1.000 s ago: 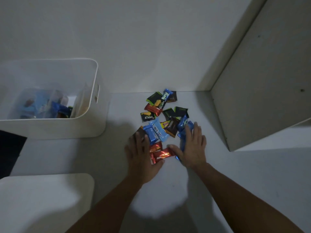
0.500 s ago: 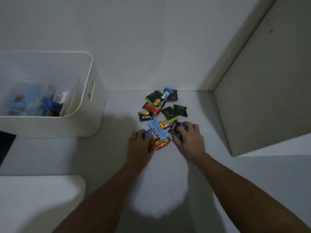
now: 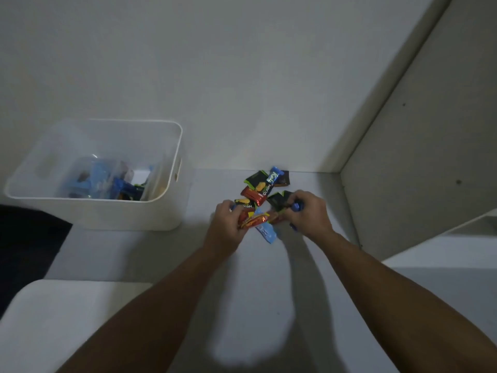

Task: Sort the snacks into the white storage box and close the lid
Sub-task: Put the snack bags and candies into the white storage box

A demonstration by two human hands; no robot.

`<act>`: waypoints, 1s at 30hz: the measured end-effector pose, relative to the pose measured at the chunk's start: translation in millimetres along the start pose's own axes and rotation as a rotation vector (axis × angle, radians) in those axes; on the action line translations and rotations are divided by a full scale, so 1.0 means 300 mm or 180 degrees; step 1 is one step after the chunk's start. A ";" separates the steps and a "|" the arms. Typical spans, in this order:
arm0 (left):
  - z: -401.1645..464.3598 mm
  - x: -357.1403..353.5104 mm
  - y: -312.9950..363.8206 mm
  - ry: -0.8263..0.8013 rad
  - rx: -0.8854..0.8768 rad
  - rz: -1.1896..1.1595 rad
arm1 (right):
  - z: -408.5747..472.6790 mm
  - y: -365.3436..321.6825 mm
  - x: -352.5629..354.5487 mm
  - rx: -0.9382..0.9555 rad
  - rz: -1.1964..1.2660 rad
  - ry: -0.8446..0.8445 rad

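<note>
Left hand (image 3: 227, 224) and right hand (image 3: 309, 214) both clutch small foil-wrapped snack packets (image 3: 259, 220); the open white plastic storage box (image 3: 172, 211) sits at nine o'clock.

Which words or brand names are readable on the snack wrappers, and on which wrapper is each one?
"NEXTON" or similar, upside down, uncertain: red-and-black wrapper.
White script, unreadable: blue wrapper.
Partial letters, unreadable: black wrapper by the left hand.
All other wrappers: blurred.

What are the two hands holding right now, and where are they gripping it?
Both hold snack packets: the left hand grips red and orange wrappers by their left ends; the right hand clutches blue packets, exact hold hidden.
</note>
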State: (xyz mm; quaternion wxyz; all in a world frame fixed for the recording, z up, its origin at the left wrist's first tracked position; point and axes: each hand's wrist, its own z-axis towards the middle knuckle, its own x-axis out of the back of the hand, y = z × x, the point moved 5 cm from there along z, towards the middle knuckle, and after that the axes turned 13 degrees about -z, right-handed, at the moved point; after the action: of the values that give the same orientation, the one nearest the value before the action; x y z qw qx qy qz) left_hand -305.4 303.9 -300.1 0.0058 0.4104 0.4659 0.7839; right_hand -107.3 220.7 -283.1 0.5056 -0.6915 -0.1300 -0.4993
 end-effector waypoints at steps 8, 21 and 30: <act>0.128 0.391 0.162 0.0413 0.0034 0.0206 | 0.112 -0.460 0.172 0.0463 0.0690 0.0117; 0.051 0.893 -0.150 0.1038 0.1463 0.0296 | 0.201 -1.022 -0.050 0.0791 0.0617 -0.0340; 0.056 0.917 -0.324 0.0738 0.2342 0.0033 | 0.259 -1.175 -0.271 0.0551 0.0561 -0.0704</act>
State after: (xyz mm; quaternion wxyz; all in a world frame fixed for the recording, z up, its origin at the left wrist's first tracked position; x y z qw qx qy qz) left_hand -513.1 478.7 -192.2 -0.1985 0.2960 0.7116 0.6055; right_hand -343.1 472.0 -148.4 0.5878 -0.7048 -0.1661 -0.3608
